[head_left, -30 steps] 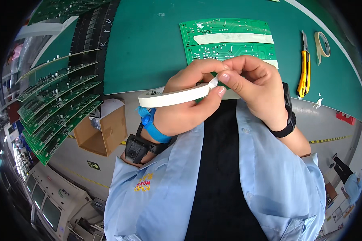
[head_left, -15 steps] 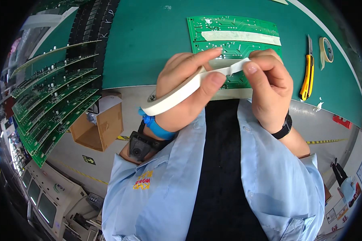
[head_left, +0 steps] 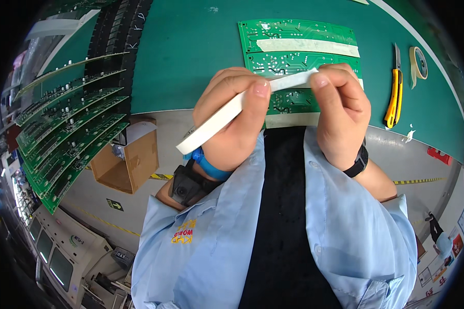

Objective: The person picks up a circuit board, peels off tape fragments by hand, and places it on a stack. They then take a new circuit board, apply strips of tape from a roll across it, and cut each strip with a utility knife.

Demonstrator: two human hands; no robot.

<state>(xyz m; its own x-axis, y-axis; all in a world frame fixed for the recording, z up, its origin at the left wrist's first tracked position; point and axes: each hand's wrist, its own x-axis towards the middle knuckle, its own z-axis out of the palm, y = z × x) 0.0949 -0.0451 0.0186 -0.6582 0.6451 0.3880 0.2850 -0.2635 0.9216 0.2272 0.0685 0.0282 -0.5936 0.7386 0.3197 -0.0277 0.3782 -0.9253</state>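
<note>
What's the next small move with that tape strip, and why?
Probably lower the strip of masking tape onto the green circuit board and line it up along the bare band. Both the left hand and right hand pinch the strip above the board's near edge, and one tape strip already lies across the board's upper part.

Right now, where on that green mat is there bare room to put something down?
The widest bare patch of the mat lies between the rack of boards on the left and the flat boards. A narrower strip runs between those boards and the yellow knife. It is crowded at the front edge, where both hands hold the tape strip.
</note>
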